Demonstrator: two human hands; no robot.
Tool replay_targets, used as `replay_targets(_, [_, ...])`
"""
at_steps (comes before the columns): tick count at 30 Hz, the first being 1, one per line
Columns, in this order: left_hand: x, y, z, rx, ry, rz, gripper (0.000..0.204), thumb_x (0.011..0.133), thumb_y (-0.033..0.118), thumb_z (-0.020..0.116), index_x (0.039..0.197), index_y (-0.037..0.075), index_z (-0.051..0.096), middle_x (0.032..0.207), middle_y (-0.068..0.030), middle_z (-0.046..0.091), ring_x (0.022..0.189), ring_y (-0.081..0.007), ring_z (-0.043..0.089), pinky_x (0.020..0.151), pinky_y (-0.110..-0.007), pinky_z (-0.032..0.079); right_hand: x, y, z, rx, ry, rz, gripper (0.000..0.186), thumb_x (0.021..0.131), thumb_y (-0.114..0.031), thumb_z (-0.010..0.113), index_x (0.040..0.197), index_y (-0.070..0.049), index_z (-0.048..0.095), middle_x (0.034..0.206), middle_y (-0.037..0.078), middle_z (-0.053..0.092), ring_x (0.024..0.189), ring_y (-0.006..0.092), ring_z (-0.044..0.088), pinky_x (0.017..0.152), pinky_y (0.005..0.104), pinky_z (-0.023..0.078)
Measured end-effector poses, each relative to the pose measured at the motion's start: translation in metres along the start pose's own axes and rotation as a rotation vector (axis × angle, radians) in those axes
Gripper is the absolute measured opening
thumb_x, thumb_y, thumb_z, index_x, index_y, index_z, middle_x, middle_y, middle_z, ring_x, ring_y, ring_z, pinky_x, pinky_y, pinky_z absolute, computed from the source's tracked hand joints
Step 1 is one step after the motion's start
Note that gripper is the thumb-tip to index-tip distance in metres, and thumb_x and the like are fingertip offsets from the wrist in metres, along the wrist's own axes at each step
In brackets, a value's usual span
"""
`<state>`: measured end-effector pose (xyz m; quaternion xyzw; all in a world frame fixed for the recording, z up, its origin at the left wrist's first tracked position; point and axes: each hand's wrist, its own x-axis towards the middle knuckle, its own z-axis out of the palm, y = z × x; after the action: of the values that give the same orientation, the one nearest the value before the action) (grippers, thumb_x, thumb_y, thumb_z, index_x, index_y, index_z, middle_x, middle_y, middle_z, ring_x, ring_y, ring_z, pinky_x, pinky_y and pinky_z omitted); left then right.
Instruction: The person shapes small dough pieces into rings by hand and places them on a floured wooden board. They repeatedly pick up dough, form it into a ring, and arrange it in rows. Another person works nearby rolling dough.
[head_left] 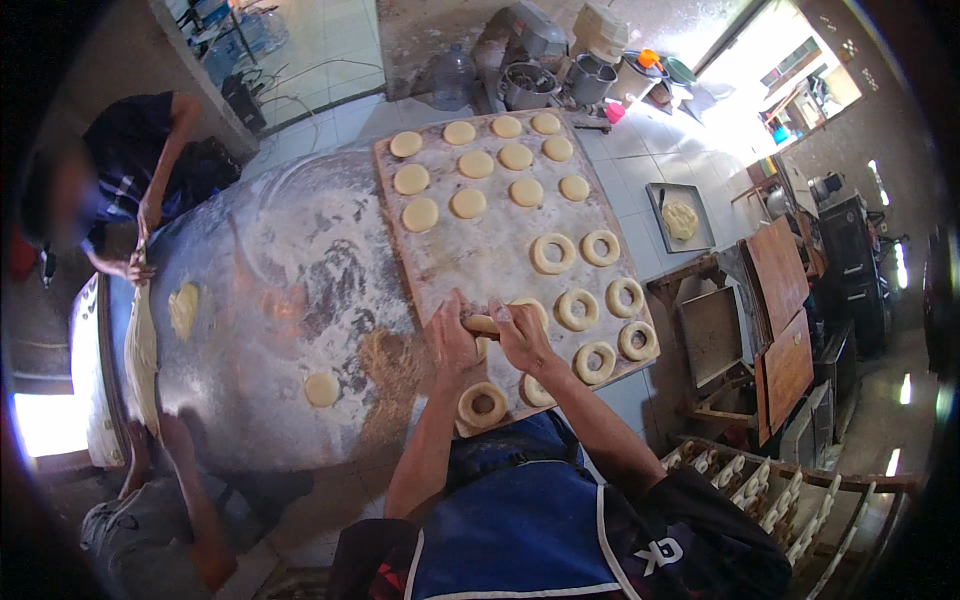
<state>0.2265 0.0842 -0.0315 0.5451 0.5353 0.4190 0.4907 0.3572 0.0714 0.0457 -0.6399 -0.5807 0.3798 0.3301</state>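
Observation:
My left hand (452,340) and my right hand (522,335) meet over the near end of a floured wooden board (470,255), both gripping one dough piece (483,323) between their fingers. Several dough rings, such as one (552,253) and another (482,405), lie on the board's near half. Flat round dough discs, like one (420,214), fill the far half. I wear a blue apron (520,520).
The board rests on a floured metal table (290,290) with a loose dough disc (321,389) and a dough scrap (183,308). One person (130,170) stretches dough at the far left; another person (170,500) stands at lower left. A tray with dough (680,216) and racks stand right.

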Motion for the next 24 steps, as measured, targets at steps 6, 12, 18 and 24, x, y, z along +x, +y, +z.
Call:
replay_targets(6, [0.049, -0.023, 0.040, 0.237, 0.246, 0.551, 0.039, 0.102, 0.029, 0.043, 0.119, -0.005, 0.052, 0.101, -0.0259, 0.058, 0.095, -0.0356, 0.059, 0.077, -0.044, 0.048, 0.023, 0.021, -0.053, 0.241, -0.030, -0.103, 0.033, 0.085, -0.031, 0.068, 0.084, 0.002, 0.061, 0.075, 0.013, 0.061, 0.065, 0.0225, 0.056, 0.063, 0.0417, 0.046])
replay_targets(12, [0.086, 0.022, 0.052, 0.761, 0.108, 0.131, 0.030, 0.097, 0.022, 0.051, 0.110, -0.005, 0.055, 0.098, -0.0244, 0.062, 0.095, -0.0423, 0.058, 0.081, -0.051, 0.046, 0.058, 0.051, -0.070, -0.374, 0.282, -0.153, 0.051, 0.078, -0.012, 0.072, 0.124, -0.001, 0.052, 0.100, 0.017, 0.062, 0.085, 0.0291, 0.062, 0.075, 0.0408, 0.051])
replay_targets(18, [0.088, 0.054, 0.050, 0.811, 0.028, 0.173, 0.024, 0.086, 0.020, 0.068, 0.101, 0.002, 0.062, 0.094, -0.0156, 0.063, 0.096, -0.0371, 0.057, 0.086, -0.048, 0.044, 0.008, 0.069, -0.084, -0.143, 0.064, -0.073, 0.064, 0.077, -0.010, 0.073, 0.134, -0.003, 0.045, 0.098, 0.016, 0.058, 0.088, 0.0326, 0.060, 0.077, 0.0424, 0.049])
replay_targets(24, [0.082, 0.046, 0.048, 0.719, 0.133, 0.247, 0.025, 0.082, 0.018, 0.074, 0.101, 0.004, 0.064, 0.089, -0.0128, 0.061, 0.090, -0.0334, 0.056, 0.084, -0.044, 0.043, -0.008, 0.076, -0.084, -0.075, 0.060, -0.152, 0.057, 0.077, -0.007, 0.071, 0.130, -0.004, 0.051, 0.096, 0.014, 0.059, 0.083, 0.0305, 0.060, 0.074, 0.0406, 0.049])
